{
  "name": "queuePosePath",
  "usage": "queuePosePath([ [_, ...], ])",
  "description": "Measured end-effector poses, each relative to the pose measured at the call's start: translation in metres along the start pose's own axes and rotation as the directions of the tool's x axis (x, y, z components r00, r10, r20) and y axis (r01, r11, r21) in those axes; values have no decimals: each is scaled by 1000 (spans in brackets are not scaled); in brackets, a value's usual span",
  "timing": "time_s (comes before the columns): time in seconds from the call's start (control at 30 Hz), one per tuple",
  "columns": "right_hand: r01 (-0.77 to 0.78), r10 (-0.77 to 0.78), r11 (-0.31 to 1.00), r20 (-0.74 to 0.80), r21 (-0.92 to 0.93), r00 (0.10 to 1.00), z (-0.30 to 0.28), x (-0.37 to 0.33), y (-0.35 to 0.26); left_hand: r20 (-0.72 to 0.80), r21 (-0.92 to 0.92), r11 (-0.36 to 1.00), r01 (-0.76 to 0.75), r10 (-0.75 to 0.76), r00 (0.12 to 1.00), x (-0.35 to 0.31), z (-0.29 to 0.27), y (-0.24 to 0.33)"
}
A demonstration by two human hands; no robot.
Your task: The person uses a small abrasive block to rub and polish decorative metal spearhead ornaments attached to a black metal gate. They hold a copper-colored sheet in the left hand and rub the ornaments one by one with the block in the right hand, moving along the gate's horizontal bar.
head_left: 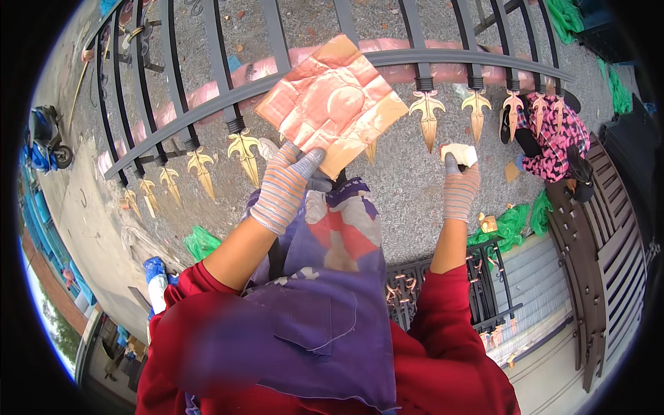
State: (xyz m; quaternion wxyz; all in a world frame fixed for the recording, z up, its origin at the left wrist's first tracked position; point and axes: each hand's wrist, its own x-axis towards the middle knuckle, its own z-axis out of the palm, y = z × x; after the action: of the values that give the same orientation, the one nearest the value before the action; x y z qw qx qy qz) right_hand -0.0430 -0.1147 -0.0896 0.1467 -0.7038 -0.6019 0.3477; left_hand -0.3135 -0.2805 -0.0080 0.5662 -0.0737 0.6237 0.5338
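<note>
My left hand (286,185), in a striped work glove, grips the near corner of a square piece of cardboard (330,97). Pinkish-copper paint smears and creases cover its face. The cardboard is held up over a dark grey metal fence panel (270,81), hiding part of its rail. To the right, my right hand (460,192), gloved alike, pinches a small whitish sponge-like block (459,153). That block is close below gold spear-shaped finials (427,117), apart from the cardboard. More gold finials (243,153) line the panel on the left.
At the right a person in a pink-and-black patterned top (561,135) crouches by the finials. Brown slatted metal panels (588,228) lie behind them. Green plastic sheeting (512,225) and another black railing (494,277) lie nearer me. A blue scooter (47,142) stands far left.
</note>
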Motion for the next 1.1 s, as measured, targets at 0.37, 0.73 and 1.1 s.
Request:
queuePosePath([
  [0.37,441,-459,887,154,134,875,11,-62,-111,139,-23,999,-22,25,990,11,32,-18],
  [0.73,708,-639,424,368,-565,676,19,-67,-94,84,117,979,-168,159,984,16,31,-45],
  [1.1,670,-594,723,344,-168,727,7,-63,-106,210,179,963,-200,162,964,10,32,-29],
])
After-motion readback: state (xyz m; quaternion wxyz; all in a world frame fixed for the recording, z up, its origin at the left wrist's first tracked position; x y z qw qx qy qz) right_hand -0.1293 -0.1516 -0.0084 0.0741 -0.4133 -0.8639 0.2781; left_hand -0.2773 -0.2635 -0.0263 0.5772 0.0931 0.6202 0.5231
